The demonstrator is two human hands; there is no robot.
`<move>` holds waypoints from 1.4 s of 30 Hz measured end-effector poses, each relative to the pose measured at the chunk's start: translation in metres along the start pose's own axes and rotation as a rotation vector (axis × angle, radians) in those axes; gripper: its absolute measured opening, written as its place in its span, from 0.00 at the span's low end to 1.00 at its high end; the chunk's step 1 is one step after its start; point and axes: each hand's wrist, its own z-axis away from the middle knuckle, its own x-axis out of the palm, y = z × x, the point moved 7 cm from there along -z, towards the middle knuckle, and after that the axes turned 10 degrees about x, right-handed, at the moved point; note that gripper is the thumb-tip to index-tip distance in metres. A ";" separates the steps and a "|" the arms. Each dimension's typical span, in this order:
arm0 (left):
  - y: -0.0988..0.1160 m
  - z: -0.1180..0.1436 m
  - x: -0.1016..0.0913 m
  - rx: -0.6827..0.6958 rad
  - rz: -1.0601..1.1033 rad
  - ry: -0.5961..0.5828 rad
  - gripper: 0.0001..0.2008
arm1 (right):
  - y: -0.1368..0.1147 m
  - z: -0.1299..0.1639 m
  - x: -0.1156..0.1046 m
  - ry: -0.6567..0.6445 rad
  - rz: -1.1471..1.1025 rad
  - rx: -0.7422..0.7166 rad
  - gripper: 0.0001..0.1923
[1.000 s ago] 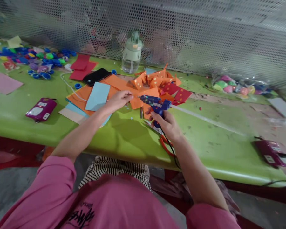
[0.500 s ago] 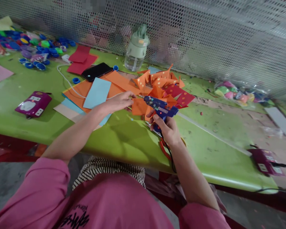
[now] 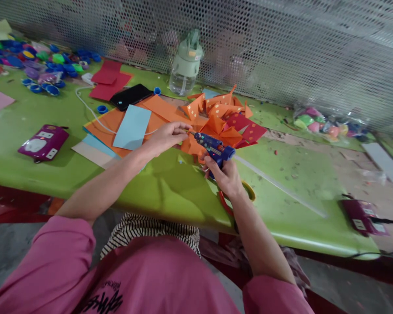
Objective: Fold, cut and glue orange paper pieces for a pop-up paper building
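Note:
My right hand (image 3: 228,176) is wrapped round the grip of a blue hot glue gun (image 3: 212,146). From the gun's rear a long pale glue stick (image 3: 278,181) juts out to the right over the table. The gun's nozzle points left, right at the fingertips of my left hand (image 3: 166,138). Those fingertips are pinched together; whatever they hold is too small to make out. Under and behind the gun lie folded orange paper pieces (image 3: 218,126), some with pale square dots. A light blue paper sheet (image 3: 132,127) lies left of my left hand.
Red-and-yellow-handled scissors (image 3: 249,191) lie by my right wrist. Behind stand a water bottle (image 3: 185,65) and a black phone (image 3: 131,97). Purple power strips sit left (image 3: 44,143) and right (image 3: 363,216). Colourful small pieces (image 3: 52,65) are heaped at far left; a mesh panel (image 3: 265,52) rises behind.
The glue gun has shifted slightly left and its nozzle has come closer to my left fingertips. My left fingers have lifted a little and moved right.

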 end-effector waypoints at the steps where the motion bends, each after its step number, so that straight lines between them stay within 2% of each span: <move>1: -0.001 0.000 0.001 -0.015 0.010 0.007 0.12 | 0.000 0.000 0.000 0.004 0.020 -0.001 0.24; 7: -0.001 0.001 0.002 -0.059 0.037 0.056 0.10 | -0.006 0.002 -0.002 0.019 0.148 -0.019 0.24; 21: -0.002 0.003 0.003 -0.072 0.055 0.073 0.10 | -0.017 0.005 -0.004 0.032 0.227 -0.012 0.23; 31: -0.002 0.003 0.003 -0.068 0.068 0.069 0.10 | -0.013 0.004 -0.003 0.031 0.270 -0.019 0.20; 42: -0.003 0.003 0.004 -0.062 0.070 0.066 0.10 | -0.010 0.004 -0.003 0.027 0.312 -0.029 0.23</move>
